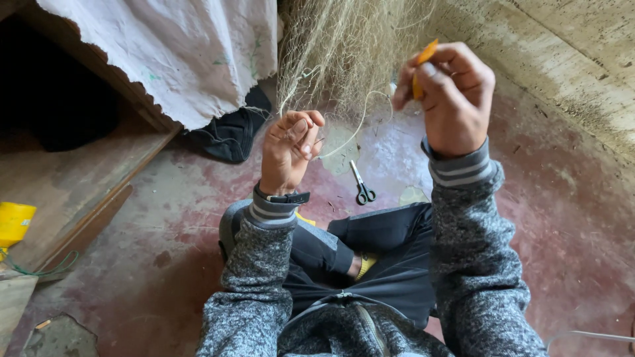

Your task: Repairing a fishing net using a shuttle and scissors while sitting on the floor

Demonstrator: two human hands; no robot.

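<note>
- The left hand (pixel 288 151) was closed, its fingertips pinched on the pale fishing net (pixel 344 49) at the net's lower edge.
- The right hand (pixel 450 96) was raised just beside the net, an orange netting needle (pixel 423 63) gripped between thumb and fingers.
- A light twine (pixel 360 122) was looped between the two hands.
- Scissors (pixel 362 185) were laid on the reddish floor (pixel 165 218), beyond the crossed legs.
</note>
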